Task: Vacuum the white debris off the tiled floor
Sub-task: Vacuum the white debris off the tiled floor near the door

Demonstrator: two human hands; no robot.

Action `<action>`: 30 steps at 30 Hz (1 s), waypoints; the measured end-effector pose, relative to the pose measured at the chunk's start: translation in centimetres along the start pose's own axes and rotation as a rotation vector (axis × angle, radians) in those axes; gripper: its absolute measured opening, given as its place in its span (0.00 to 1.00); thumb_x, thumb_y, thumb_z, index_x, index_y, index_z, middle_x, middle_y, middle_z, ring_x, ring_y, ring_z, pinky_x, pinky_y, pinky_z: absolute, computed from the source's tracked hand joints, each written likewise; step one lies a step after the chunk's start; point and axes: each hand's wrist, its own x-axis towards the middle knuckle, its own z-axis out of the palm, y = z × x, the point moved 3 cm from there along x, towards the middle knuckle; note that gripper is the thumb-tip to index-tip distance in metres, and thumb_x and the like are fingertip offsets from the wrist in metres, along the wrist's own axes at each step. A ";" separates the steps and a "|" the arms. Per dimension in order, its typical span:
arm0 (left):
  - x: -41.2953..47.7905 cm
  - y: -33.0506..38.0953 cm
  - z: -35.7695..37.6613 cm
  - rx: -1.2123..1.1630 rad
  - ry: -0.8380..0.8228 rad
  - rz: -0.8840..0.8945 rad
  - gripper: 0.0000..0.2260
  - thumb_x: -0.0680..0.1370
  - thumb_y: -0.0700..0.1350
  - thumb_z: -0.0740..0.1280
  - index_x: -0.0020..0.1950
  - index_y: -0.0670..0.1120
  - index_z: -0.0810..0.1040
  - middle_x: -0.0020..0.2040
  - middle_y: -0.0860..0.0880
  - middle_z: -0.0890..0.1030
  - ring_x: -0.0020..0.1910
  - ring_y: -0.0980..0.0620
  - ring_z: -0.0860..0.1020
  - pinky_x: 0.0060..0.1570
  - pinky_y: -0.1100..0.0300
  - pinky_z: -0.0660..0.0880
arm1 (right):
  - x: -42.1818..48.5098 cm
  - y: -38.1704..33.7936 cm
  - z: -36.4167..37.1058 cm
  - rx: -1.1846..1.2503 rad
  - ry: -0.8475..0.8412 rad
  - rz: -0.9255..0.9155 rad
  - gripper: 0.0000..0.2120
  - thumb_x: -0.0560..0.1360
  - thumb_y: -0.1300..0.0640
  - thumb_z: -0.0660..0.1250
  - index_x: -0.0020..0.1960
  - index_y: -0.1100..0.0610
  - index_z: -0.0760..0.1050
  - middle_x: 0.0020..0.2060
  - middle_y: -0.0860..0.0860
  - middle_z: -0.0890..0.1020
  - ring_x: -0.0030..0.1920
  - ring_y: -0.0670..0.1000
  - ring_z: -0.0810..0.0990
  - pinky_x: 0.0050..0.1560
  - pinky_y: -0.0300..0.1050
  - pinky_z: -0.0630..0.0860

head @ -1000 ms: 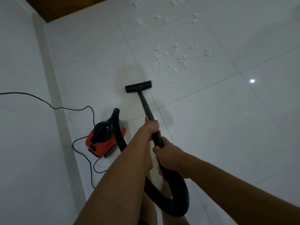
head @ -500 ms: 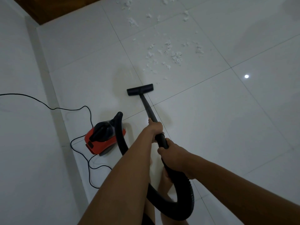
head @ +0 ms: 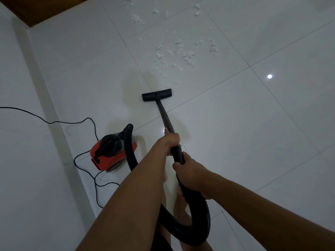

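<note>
White debris (head: 183, 53) lies scattered over the tiled floor (head: 253, 124) at the top centre, with more flakes further back. A black vacuum wand (head: 165, 118) runs from my hands to a flat black floor nozzle (head: 156, 95), which rests on the tile just short of the nearest flakes. My left hand (head: 170, 140) grips the wand higher up. My right hand (head: 190, 173) holds it lower, where the black ribbed hose (head: 201, 223) begins. The hose loops down and back to a red and black vacuum canister (head: 112, 153) at the left.
A white wall (head: 21, 160) runs down the left side, close to the canister. A black power cord (head: 87, 160) trails along it and curls on the floor. A brown wooden surface (head: 36, 9) shows at the top left. My legs stand below the hose loop.
The view has shifted slightly, and the nozzle sits a little nearer to me, further from the debris than one second ago. Both hands keep the same grip on the wand.
</note>
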 end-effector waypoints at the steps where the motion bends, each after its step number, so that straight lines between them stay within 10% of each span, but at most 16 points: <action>1: 0.1 0.0 0.0 0.007 0.005 0.004 0.31 0.83 0.42 0.54 0.81 0.54 0.44 0.40 0.44 0.77 0.37 0.50 0.77 0.35 0.55 0.77 | 0.0 0.0 0.1 -0.002 0.003 -0.009 0.21 0.85 0.49 0.56 0.76 0.50 0.59 0.35 0.55 0.75 0.25 0.49 0.74 0.23 0.39 0.74; 16: 4.1 -1.9 0.8 0.007 0.034 0.056 0.31 0.85 0.48 0.52 0.80 0.58 0.34 0.45 0.43 0.78 0.37 0.51 0.76 0.32 0.59 0.74 | 5.9 3.9 1.2 -0.166 0.071 -0.145 0.27 0.86 0.48 0.54 0.81 0.48 0.50 0.48 0.49 0.77 0.36 0.43 0.78 0.29 0.28 0.71; 21: 7.3 -2.8 0.6 0.031 0.074 0.124 0.30 0.86 0.49 0.52 0.81 0.57 0.35 0.55 0.44 0.76 0.40 0.52 0.76 0.44 0.56 0.73 | 9.5 6.0 1.8 -0.204 0.099 -0.175 0.30 0.85 0.47 0.54 0.82 0.45 0.44 0.46 0.50 0.80 0.40 0.47 0.82 0.51 0.47 0.83; 30: 11.7 -3.9 0.5 0.018 0.105 0.166 0.31 0.85 0.51 0.53 0.80 0.59 0.35 0.49 0.41 0.79 0.42 0.47 0.79 0.54 0.48 0.79 | 14.0 7.7 2.3 -0.200 0.121 -0.165 0.31 0.85 0.46 0.54 0.81 0.40 0.40 0.42 0.54 0.82 0.36 0.50 0.83 0.45 0.49 0.85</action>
